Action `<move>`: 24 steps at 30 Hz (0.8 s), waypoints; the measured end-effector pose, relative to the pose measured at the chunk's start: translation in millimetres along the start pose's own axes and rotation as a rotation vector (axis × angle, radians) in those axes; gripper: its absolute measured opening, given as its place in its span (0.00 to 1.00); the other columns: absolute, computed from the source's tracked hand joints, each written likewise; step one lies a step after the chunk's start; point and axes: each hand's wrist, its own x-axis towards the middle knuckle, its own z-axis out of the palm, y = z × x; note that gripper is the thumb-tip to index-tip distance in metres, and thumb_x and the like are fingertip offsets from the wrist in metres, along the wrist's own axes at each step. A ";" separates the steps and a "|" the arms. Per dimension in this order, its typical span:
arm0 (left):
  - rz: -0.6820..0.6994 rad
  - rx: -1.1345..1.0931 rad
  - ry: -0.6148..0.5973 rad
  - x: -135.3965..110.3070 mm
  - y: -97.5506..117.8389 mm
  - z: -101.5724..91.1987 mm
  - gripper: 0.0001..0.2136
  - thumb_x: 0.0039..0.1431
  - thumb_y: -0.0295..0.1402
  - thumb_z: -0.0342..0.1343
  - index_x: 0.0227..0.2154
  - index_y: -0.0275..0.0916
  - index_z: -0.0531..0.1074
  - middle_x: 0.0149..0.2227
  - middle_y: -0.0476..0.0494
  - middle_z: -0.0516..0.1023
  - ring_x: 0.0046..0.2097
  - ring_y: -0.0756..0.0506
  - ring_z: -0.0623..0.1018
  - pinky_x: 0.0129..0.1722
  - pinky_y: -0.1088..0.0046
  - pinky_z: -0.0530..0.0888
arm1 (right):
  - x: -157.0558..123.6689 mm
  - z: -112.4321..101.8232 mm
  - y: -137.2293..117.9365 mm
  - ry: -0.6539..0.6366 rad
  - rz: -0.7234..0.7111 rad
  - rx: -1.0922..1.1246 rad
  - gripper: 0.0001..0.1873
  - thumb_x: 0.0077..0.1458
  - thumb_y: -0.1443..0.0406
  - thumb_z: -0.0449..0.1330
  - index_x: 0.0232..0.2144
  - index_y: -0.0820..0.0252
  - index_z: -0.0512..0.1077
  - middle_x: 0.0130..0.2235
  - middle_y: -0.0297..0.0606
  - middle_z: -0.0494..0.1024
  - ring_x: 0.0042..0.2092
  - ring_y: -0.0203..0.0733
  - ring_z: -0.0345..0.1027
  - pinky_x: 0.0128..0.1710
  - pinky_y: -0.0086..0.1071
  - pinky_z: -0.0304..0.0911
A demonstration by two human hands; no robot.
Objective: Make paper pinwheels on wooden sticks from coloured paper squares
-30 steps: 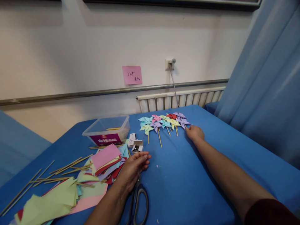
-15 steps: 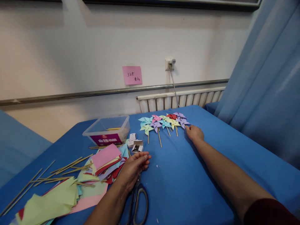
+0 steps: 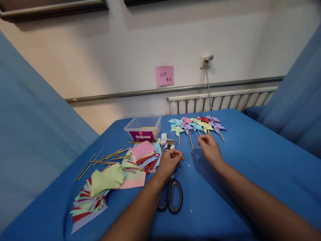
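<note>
Pinwheels (image 3: 187, 128) of folded paper in blue, pink, red, purple and yellow lie in two rough rows at the far side of the blue-covered table (image 3: 263, 150), sticks pointing back toward me. On the head view, my right hand (image 3: 208, 145) is just on the near side of them, wrist raised, forearm slanting in from the lower right, its shadow on the cloth. Its fingers bend in a narrow curl; I cannot tell whether anything small sits between the tips. My left hand (image 3: 173, 159) reads much the same: forearm angled up from the bottom edge, fingers drawn together toward the thumb, grip contents unclear to me. Below it I have the looped handles of the scissors (image 3: 181, 201), blades partly hidden by the hand.

For containers, I have a clear plastic box (image 3: 157, 129) with a purple label, with some yellowish sticks inside. Nearer me, a small white box (image 3: 170, 141) is open and has small dark pieces in it; a second little carton (image 3: 164, 136) is just behind, contents hidden. Loose sticks (image 3: 114, 153) and piled coloured paper (image 3: 142, 149) spread to the left.
</note>
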 end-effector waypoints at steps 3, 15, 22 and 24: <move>0.159 0.158 0.108 2.6 1.5 -7.9 0.06 0.51 0.34 0.58 0.28 0.36 0.75 0.25 0.46 0.77 0.26 0.50 0.72 0.27 0.76 0.66 | -40.1 46.1 -19.5 -0.143 0.143 0.233 0.16 0.48 0.53 0.59 0.31 0.59 0.71 0.29 0.36 0.76 0.32 0.42 0.71 0.33 0.32 0.63; 0.170 1.091 0.293 20.3 22.7 -111.9 0.18 0.51 0.39 0.60 0.44 0.37 0.76 0.47 0.34 0.79 0.47 0.37 0.76 0.43 0.66 0.67 | 3.4 32.4 26.5 -0.111 0.206 0.162 0.14 0.43 0.54 0.61 0.27 0.58 0.69 0.27 0.36 0.75 0.24 0.36 0.65 0.26 0.31 0.60; 0.053 1.196 0.256 12.1 11.9 -134.4 0.24 0.51 0.45 0.60 0.49 0.36 0.74 0.50 0.30 0.78 0.50 0.33 0.75 0.45 0.65 0.67 | -27.7 56.6 20.6 -0.313 0.130 0.165 0.11 0.44 0.56 0.61 0.26 0.58 0.70 0.25 0.33 0.75 0.23 0.36 0.66 0.26 0.30 0.60; 0.038 1.213 0.258 11.1 14.6 -132.1 0.20 0.53 0.39 0.59 0.48 0.37 0.75 0.49 0.32 0.79 0.49 0.35 0.76 0.43 0.66 0.67 | -38.7 60.1 18.0 -0.368 0.110 0.168 0.11 0.44 0.57 0.61 0.26 0.58 0.71 0.24 0.32 0.75 0.23 0.36 0.65 0.25 0.30 0.60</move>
